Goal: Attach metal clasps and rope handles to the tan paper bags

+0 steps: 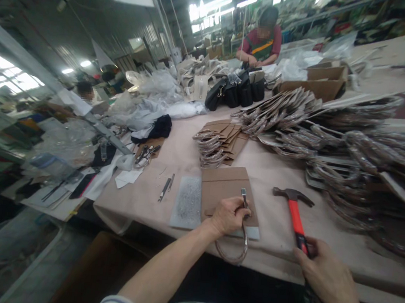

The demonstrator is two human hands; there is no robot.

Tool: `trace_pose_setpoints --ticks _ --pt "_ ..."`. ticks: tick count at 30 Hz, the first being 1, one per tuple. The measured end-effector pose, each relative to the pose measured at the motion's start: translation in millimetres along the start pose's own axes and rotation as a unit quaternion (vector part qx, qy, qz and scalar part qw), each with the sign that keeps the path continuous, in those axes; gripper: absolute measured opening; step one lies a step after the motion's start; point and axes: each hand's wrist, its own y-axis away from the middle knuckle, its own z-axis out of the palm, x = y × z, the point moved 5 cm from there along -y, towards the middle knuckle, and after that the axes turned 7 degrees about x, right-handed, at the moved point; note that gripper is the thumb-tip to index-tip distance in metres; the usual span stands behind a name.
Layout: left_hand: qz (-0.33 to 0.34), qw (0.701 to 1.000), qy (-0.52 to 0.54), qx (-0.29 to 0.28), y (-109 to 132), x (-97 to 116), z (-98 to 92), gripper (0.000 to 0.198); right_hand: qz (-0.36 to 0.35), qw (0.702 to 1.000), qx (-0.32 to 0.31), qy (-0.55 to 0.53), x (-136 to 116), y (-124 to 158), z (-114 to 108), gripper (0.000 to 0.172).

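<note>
My left hand (227, 217) is closed around a brown bag handle (229, 259), which loops down past the table's front edge. A small metal fitting (243, 192) sticks up beyond my fingers. Beneath that hand lies a flat brown bag panel (225, 187), partly covered by my fingers. The panel rests over part of a speckled grey slab (187, 203). To the right, my right hand (324, 265) grips the handle of a claw hammer (294, 212). The hammer's head points away from me, over the tabletop.
Behind the panel is a small stack of brown panels with wrapped handles (212, 147). Larger piles of wrapped handles (353, 162) fill the right side. Slim tools (165, 188) lie left of the slab. Black bags (236, 90), a cardboard box (318, 81) and a co-worker (263, 40) are farther back.
</note>
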Motion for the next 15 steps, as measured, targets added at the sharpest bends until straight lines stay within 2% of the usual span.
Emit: trace_pose_setpoints --ticks 2,4,7,9,10,13,15 --pt "0.006 1.0 -0.005 0.002 -0.1 0.4 0.2 0.007 0.068 0.991 -0.062 -0.101 -2.7 2.7 6.1 0.034" --pt "0.014 1.0 -0.011 0.005 -0.2 0.6 1.0 0.005 0.076 0.977 -0.122 -0.158 -11.6 8.7 12.0 0.038" --pt "0.03 0.999 -0.023 0.009 -0.3 0.6 2.7 0.003 0.156 0.918 -0.207 -0.3 -22.7 17.5 20.4 0.038" --pt "0.04 0.999 -0.033 0.007 -0.2 0.5 4.0 0.003 0.22 0.874 -0.222 -0.372 -29.7 18.7 23.8 0.031" --pt "0.044 0.998 -0.037 0.006 -0.2 0.4 4.5 0.003 0.235 0.865 -0.219 -0.386 -33.6 17.6 24.8 0.025" --pt "0.053 0.997 -0.048 0.009 -0.3 -0.4 5.3 0.003 0.218 0.886 -0.195 -0.36 -48.2 14.2 24.7 0.005" --pt "0.055 0.997 -0.05 0.007 -0.7 -1.5 5.9 0.003 0.195 0.907 -0.169 -0.332 -59.6 16.4 18.6 0.012"
